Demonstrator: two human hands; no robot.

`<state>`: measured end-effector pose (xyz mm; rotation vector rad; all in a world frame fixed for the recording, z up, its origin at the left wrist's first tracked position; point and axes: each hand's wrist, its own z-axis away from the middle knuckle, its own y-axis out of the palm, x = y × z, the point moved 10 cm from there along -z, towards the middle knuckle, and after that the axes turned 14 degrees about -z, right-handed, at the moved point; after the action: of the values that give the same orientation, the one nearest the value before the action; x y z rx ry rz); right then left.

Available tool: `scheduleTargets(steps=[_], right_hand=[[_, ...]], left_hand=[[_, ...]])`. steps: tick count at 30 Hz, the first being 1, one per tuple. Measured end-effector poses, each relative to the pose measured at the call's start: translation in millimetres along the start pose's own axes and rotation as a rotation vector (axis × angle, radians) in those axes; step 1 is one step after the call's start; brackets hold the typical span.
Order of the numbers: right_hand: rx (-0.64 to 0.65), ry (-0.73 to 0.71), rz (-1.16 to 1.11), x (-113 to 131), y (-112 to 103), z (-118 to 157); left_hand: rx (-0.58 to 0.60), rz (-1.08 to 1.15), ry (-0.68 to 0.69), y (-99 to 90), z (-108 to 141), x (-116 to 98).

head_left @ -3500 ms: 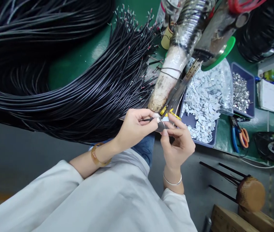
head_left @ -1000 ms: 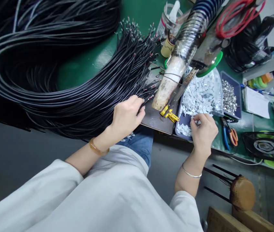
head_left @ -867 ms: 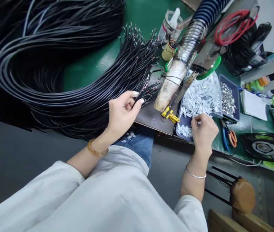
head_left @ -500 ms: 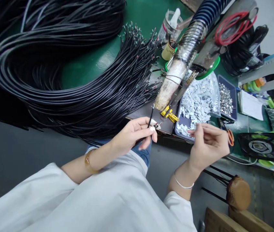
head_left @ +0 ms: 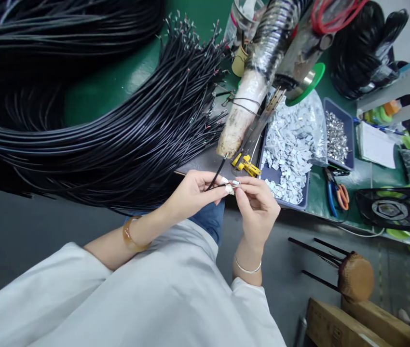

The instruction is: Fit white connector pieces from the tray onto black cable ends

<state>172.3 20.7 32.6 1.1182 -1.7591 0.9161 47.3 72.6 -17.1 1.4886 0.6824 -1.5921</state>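
Observation:
Between the fingers of my left hand [head_left: 199, 193] is a thin black cable [head_left: 216, 174], its stripped end pointing up toward the wrapped duct. Another cable end with fine coloured wires is pinched at the same fingertips. My right hand [head_left: 257, 205] meets it from the right, thumb and fingers closed on a small pale flat piece [head_left: 236, 182] at the wire ends. That piece resembles the loose ones in the tray [head_left: 304, 200] just beyond the hand. Whether the wires go into it or lie beside it, I cannot tell.
A thick bundle of black cables [head_left: 118, 149] covers the bench's left. A wrapped duct [head_left: 243, 108] comes down in front of my hands, with yellow clips [head_left: 246, 165] below it. Rightward are a bin of metal parts [head_left: 337, 137], pliers [head_left: 331, 193], scissors [head_left: 343, 196] and a fan [head_left: 393, 217].
My right hand has moved left from the tray to my left hand, bringing a small pale piece to the wire ends. The camera view has shifted slightly. My left hand keeps hold of the cable.

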Motion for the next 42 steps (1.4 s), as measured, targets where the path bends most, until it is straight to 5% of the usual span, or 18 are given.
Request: scheduleTargets(steps=[13,19,24,34,38,42], right_hand=[[-0.008,-0.069,0.049,4.0,-3.2,3.9],[0.096,0.157,-0.268,-29.2,7.0,-0.4],[-0.097,0.065,-0.139,-17.7,-12.1,1.1],[-0.066,0.057,-0.078,-15.6,-5.2,3.5],[-0.126,0.173,-0.384,-34.1,-10.2,0.2],[-0.326,0.016,-0.229,-17.7,-36.8,0.0]], left_hand=[[0.139,-0.039,-0.064,10.4,-1.5,0.0],[0.309,0.0,-0.026,20.5,0.8,2.0],[0.056,-0.047,0.051,1.1,-2.8,-2.8],[-0.159,-0.542,0.412,0.2,12.4,-29.3],[-0.024,-0.271,0.218,3.1,7.1,-12.7],[0.061,-0.016,0.053,-1.5,-0.2,-2.4]])
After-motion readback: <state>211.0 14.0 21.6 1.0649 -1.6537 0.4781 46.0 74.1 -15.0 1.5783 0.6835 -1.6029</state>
